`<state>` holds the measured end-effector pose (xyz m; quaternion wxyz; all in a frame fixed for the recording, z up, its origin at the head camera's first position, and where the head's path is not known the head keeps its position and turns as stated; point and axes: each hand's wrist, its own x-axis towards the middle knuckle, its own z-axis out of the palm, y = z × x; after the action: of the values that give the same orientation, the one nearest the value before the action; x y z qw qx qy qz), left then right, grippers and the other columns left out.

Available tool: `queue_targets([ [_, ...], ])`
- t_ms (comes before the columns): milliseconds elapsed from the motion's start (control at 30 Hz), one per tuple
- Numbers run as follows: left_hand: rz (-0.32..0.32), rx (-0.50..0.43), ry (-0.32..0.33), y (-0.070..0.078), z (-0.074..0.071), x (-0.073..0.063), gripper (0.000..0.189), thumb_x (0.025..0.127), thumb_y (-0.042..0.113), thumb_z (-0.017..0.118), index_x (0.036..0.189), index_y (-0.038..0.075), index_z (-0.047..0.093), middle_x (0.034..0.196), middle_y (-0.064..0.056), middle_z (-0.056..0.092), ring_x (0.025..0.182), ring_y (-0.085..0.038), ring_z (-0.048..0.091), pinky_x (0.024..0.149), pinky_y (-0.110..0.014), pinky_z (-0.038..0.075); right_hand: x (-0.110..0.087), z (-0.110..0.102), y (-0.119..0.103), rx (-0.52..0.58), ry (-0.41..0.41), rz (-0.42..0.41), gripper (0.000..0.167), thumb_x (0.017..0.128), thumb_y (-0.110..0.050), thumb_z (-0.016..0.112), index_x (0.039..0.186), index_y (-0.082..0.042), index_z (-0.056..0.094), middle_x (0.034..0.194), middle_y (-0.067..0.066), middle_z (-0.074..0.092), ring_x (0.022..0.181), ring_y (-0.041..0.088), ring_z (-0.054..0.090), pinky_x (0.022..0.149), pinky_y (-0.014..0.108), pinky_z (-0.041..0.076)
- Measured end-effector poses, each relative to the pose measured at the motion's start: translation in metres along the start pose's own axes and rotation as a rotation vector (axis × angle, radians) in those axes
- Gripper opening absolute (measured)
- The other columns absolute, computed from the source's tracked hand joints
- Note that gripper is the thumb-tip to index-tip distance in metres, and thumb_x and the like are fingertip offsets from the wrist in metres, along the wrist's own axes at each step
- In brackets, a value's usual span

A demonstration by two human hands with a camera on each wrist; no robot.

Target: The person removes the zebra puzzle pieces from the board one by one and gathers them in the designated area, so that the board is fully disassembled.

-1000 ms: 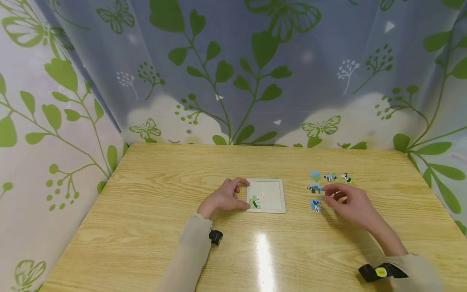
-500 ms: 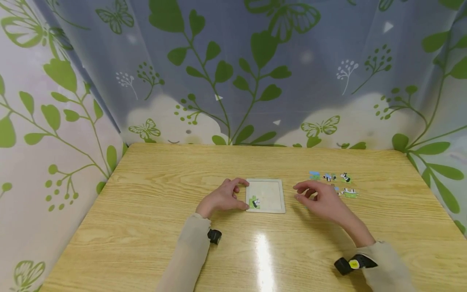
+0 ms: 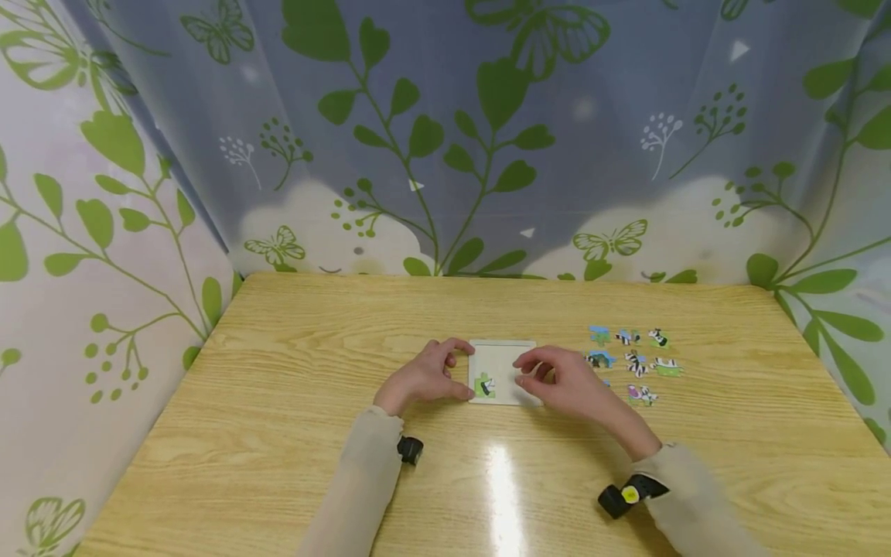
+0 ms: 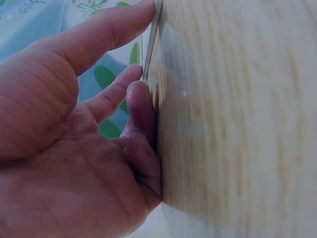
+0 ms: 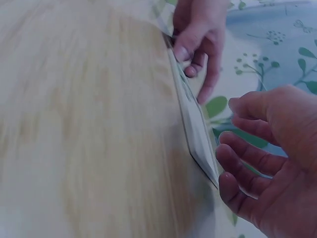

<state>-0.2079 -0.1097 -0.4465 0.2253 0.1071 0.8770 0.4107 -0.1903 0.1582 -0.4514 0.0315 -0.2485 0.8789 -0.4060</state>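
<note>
A shallow square puzzle tray (image 3: 500, 357) lies on the table, with one green and black-and-white puzzle piece (image 3: 484, 386) in its near left corner. My left hand (image 3: 426, 375) touches the tray's left side, index fingertip at the far corner and thumb at the near one. In the left wrist view, thumb and index meet the tray's thin edge (image 4: 148, 57) while the other fingers curl by the table. Over the tray's right side is my right hand (image 3: 569, 388), fingers loosely bent. Nothing shows between its thumb and fingers (image 5: 245, 153) in the right wrist view.
Several loose animal puzzle pieces (image 3: 636, 363) lie in rough rows right of the tray, partly behind my right hand. The wooden table (image 3: 313, 325) meets a leaf-patterned curtain (image 3: 445, 155) at the back. Each wrist wears a small black camera (image 3: 411, 450).
My right hand has moved left from the loose pieces to over the tray, uncovering pieces it hid before. My left hand and the tray have stayed in place.
</note>
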Motion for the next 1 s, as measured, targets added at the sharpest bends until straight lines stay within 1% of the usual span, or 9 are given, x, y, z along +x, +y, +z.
queue_targets([
  [67,-0.007,0.009,0.004,0.001,0.0,0.0,0.064,0.083,0.021,0.084,0.139,0.023,0.054,0.111,-0.007,0.041,0.092,-0.018,0.044,0.079,-0.034,0.037,0.004,0.005,-0.002,-0.002,-0.016,0.008,0.017,0.094,-0.016,0.073,0.11,-0.009,0.073,0.101,0.003,0.073,0.083,0.011,0.066,0.069,0.025,0.053],
  [200,-0.017,0.005,0.004,0.002,0.0,0.0,0.064,0.083,0.021,0.085,0.139,0.024,0.054,0.111,-0.007,0.042,0.092,-0.019,0.044,0.08,-0.036,0.037,0.009,0.015,-0.003,-0.019,-0.037,0.006,0.016,0.094,-0.016,0.073,0.108,-0.009,0.074,0.097,0.002,0.073,0.081,0.009,0.063,0.07,0.024,0.052],
  [433,-0.038,-0.015,0.0,0.005,-0.001,0.0,0.063,0.083,0.02,0.085,0.138,0.025,0.055,0.112,-0.007,0.041,0.092,-0.02,0.044,0.081,-0.037,0.037,0.016,0.027,-0.005,-0.065,-0.023,-0.018,0.015,0.09,-0.015,0.076,0.103,-0.006,0.075,0.091,0.004,0.069,0.075,0.008,0.057,0.068,0.024,0.048],
  [567,-0.054,-0.027,0.002,0.005,-0.002,0.0,0.063,0.083,0.019,0.085,0.138,0.025,0.055,0.114,-0.008,0.042,0.092,-0.021,0.044,0.081,-0.038,0.037,0.019,0.031,-0.008,-0.109,-0.045,0.016,0.019,0.088,-0.02,0.079,0.104,-0.009,0.076,0.094,0.004,0.064,0.076,0.01,0.053,0.068,0.026,0.045],
  [733,-0.059,-0.014,0.003,0.004,-0.001,0.0,0.063,0.083,0.021,0.085,0.138,0.025,0.055,0.115,-0.008,0.043,0.093,-0.022,0.045,0.081,-0.038,0.038,0.019,0.034,-0.011,-0.148,-0.053,0.06,0.017,0.087,-0.021,0.08,0.1,-0.012,0.077,0.094,0.004,0.062,0.076,0.012,0.051,0.067,0.027,0.044],
  [900,-0.055,0.002,0.006,0.003,-0.001,0.001,0.064,0.082,0.022,0.086,0.137,0.026,0.055,0.114,-0.008,0.044,0.092,-0.022,0.046,0.08,-0.038,0.038,0.018,0.035,-0.011,-0.128,-0.051,0.097,0.015,0.087,-0.021,0.08,0.099,-0.013,0.075,0.094,0.004,0.062,0.078,0.013,0.052,0.069,0.028,0.043],
  [1000,-0.055,0.001,0.008,0.004,-0.001,0.001,0.065,0.082,0.022,0.086,0.138,0.026,0.055,0.114,-0.008,0.044,0.092,-0.022,0.046,0.081,-0.038,0.039,0.018,0.035,-0.01,-0.068,-0.049,0.123,0.011,0.089,-0.019,0.078,0.098,-0.015,0.072,0.092,0.002,0.064,0.077,0.013,0.052,0.07,0.028,0.043],
])
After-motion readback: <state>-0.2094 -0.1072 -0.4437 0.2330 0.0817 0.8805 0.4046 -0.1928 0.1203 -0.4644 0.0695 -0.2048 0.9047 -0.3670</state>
